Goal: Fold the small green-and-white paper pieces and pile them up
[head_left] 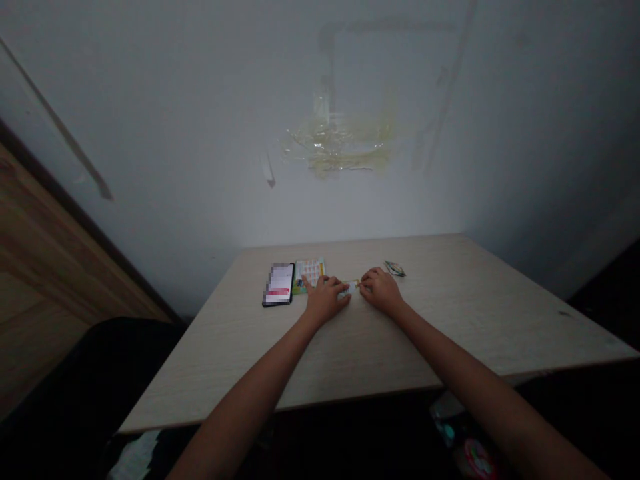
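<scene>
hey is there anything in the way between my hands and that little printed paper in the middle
Nothing visible: the fingers of your left hand and right hand reach the small printed paper from either side. The phone lies left of your left hand, outside that gap.

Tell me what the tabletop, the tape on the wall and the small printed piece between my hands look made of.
Tabletop: probably wood-look laminate, pale and matt with faint grain.
Tape: clear plastic film, yellowed, wrinkled, with shiny glints.
Printed piece: paper or thin plastic; too small to tell.
</scene>
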Tool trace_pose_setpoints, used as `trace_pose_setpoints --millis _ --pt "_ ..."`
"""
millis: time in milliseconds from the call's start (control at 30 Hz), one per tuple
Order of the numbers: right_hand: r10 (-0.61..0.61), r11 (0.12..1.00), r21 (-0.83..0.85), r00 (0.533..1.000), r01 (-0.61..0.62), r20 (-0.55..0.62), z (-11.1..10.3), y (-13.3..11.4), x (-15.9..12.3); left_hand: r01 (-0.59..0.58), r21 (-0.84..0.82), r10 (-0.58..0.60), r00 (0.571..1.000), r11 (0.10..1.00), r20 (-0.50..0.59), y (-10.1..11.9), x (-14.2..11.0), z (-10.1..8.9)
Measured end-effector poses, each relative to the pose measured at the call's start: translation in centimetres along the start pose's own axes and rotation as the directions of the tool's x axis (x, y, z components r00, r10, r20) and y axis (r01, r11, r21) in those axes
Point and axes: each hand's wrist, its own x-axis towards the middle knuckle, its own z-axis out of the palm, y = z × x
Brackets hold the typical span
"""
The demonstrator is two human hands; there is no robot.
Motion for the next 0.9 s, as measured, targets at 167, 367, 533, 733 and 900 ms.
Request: trace_pose_setpoints --millis 167,367,533,733,900 --pt "0.025 0.999 -0.020 1.000 -0.026 -0.014 0.09 0.05 -0.01 -0.005 0.004 0.005 1.000 1.000 0.000 0.02 0.00 -0.03" --pt "0.026 1.000 -0.015 0.998 -0.027 -0.060 0.30 0.36 0.01 -0.004 -0.013 0.004 1.000 1.000 0.007 0.07 -0.07 -0.22" --pt "-0.009 1.000 0.004 0.999 0.009 -0.050 0.43 0.66 0.06 -0.003 -0.003 0.003 1.000 1.000 0.021 0.08 -0.13 -0.35" --pt "-0.087 0.996 0.019 0.995 0.088 -0.053 0.52 0.72 -0.09 -0.014 0.013 0.014 1.000 1.000 0.020 0.01 -0.23 -0.30" --pt "-0.110 0.991 0.063 0.991 0.114 -0.070 0.46 0.74 -0.24 -0.008 0.015 0.007 1.000 1.000 0.015 0.05 -0.22 -0.27"
